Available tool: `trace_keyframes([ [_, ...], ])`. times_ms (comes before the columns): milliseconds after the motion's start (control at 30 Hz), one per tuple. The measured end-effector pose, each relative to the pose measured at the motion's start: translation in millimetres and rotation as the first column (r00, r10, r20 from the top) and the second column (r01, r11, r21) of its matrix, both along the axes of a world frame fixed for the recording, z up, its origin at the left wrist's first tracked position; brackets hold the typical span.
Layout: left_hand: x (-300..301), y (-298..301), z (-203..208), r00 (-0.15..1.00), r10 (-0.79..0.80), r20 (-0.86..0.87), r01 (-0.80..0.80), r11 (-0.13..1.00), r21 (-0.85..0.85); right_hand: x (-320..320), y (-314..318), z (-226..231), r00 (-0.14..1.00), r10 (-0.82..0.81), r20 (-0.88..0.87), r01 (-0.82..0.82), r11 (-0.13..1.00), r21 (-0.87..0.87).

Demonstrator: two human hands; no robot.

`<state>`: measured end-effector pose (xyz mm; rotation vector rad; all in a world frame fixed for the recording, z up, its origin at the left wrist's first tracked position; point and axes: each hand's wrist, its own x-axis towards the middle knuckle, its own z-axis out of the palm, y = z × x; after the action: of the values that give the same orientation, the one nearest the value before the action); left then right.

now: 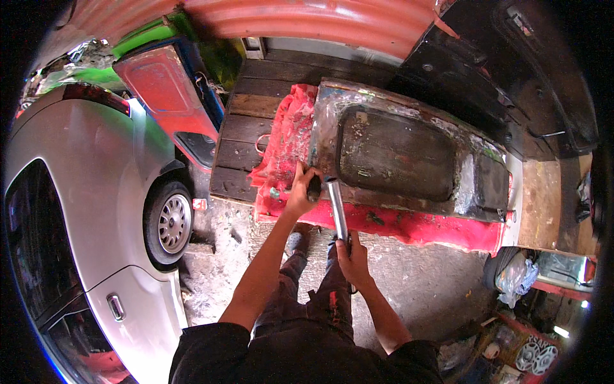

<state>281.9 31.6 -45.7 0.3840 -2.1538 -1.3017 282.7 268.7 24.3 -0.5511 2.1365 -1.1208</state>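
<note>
A worn, rust-stained vehicle body panel (396,153) with a recessed middle lies flat on a red cloth (288,137). At its near left corner, my left hand (302,189) is closed around a dark rounded block (314,189), fingertips by the panel's edge. My right hand (353,259) grips what looks like a hammer (338,208) by the lower end of its shiny tubular handle. The hammer's dark head is at the panel's near edge, just right of my left hand; whether it touches the metal I cannot tell.
Under the cloth is a wooden plank table (240,153). A silver car (96,192) stands close on my left, with a red panel (163,83) leaning behind it. Large black panels (473,77) lean at the back right. Plastic bags (515,278) and clutter lie to the right.
</note>
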Motion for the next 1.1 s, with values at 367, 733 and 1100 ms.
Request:
trace_keyframes([
  [367,27,12,-18,0.995,-0.099,0.023,0.084,0.929,0.361,0,0,12,0.985,0.081,-0.152,-0.09,0.994,-0.056],
  [733,9,16,21,0.995,0.021,0.093,-0.025,0.999,0.04,19,16,-22,0.98,0.078,-0.182,-0.088,0.995,-0.045],
  [1100,12,1,8,0.995,-0.017,0.097,0.012,0.999,0.046,17,13,-8,0.961,0.146,-0.235,-0.152,0.988,-0.009],
])
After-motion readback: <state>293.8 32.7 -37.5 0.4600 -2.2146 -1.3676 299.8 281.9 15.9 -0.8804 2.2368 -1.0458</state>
